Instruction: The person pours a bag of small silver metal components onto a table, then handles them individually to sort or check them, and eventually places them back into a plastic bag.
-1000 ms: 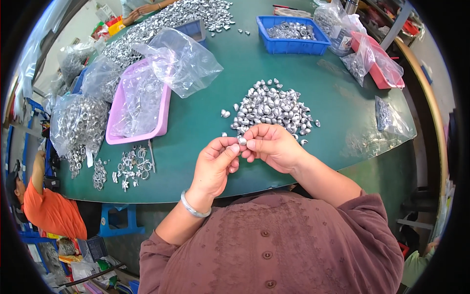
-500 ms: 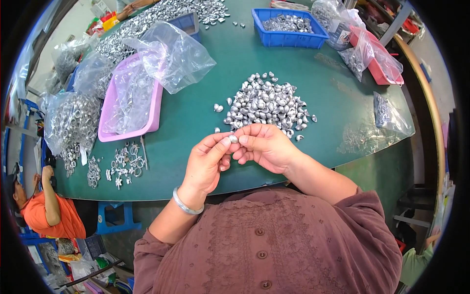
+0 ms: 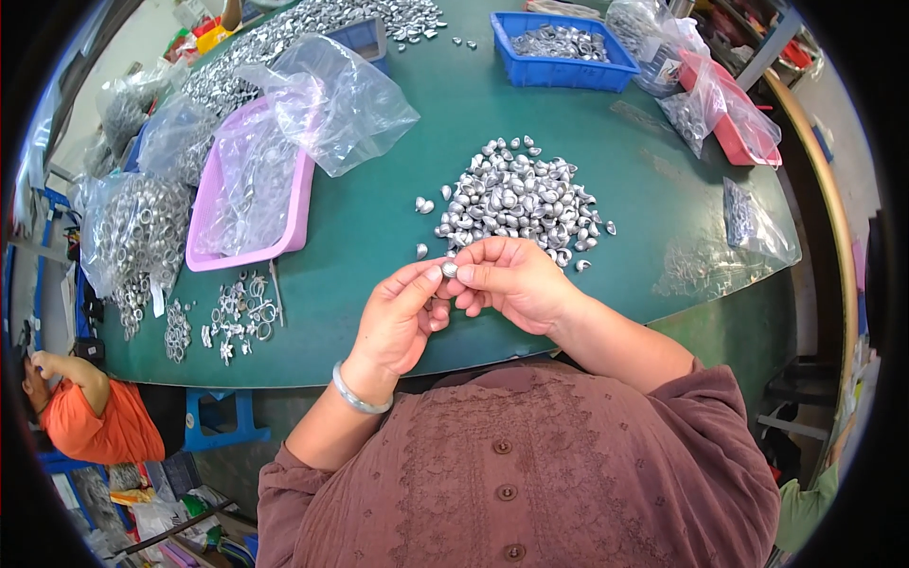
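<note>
Small silver piece (image 3: 450,270) held up between two hands, on near side of pile. Piece looks round, gray, a bit shiny; fine marks too small to tell. Left hand (image 3: 393,317) pinching its left side, thumb and finger; right hand (image 3: 521,287) pinching its right side. Pile (image 3: 516,199) on green table (image 3: 379,218): silver bits, curvy, smooth, some hollow-looking. Few loose bits left of pile. Purple bin (image 3: 301,204) farther left, blue bin (image 3: 563,74) far side.
</note>
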Tool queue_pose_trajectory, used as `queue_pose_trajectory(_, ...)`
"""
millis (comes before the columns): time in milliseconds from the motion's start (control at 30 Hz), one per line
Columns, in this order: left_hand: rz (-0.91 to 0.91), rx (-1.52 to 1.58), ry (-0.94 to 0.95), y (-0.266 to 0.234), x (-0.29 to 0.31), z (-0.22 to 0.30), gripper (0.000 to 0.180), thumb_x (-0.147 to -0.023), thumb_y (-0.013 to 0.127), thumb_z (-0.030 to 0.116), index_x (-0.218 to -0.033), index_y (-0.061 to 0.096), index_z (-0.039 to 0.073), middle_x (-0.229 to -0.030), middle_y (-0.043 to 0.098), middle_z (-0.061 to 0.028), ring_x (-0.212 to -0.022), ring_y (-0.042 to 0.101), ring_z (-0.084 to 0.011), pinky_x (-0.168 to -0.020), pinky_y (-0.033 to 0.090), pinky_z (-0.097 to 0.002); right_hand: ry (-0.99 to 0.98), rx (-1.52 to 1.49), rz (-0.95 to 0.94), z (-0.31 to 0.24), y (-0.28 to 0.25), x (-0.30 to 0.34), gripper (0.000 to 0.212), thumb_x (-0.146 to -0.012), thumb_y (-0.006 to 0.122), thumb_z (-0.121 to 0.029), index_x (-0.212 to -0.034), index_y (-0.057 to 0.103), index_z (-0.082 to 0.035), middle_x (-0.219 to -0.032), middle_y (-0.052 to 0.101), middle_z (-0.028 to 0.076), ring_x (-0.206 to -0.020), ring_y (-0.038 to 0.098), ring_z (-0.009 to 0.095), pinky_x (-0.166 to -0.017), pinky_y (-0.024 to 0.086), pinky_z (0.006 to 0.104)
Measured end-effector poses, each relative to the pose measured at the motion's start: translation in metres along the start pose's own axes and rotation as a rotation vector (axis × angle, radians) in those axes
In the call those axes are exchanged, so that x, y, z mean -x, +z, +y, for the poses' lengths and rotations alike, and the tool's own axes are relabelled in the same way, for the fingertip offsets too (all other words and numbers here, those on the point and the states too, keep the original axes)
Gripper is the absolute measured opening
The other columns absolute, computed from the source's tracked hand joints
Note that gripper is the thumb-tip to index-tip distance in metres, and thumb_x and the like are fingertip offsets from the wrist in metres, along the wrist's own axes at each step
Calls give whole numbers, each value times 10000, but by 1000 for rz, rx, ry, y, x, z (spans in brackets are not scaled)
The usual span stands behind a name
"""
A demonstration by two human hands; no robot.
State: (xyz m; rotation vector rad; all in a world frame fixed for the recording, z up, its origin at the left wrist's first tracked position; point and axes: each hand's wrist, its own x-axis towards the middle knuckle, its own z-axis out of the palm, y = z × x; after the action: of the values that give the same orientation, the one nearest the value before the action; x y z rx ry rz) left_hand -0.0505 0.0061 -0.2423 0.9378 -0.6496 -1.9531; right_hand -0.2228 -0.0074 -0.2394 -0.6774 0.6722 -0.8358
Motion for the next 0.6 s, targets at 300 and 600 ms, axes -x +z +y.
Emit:
queue_pose_trajectory(300, -87, 301, -66, -6, 2, 5, 345, -901, 409, 234, -1129, 474, -18, -1052, 527, -132, -969, 535, -264, -869, 434, -387, -546, 1140, 87, -10, 4, 1, 71, -734, 592, -45, -801, 575, -29, -764, 548, 61, -684, 553, 173, -589, 443, 277)
queue_pose_trajectory(600, -176, 379, -23, -3, 4, -2, 364, -904, 378, 234, -1165, 451, -8, -1121, 509, -106, -1016, 506, -233, -916, 392, -387, -767, 1392, 50, -10, 18, -3, 145, -662, 608, -57, -800, 571, -34, -864, 493, 106, -831, 491, 282, -707, 427, 362)
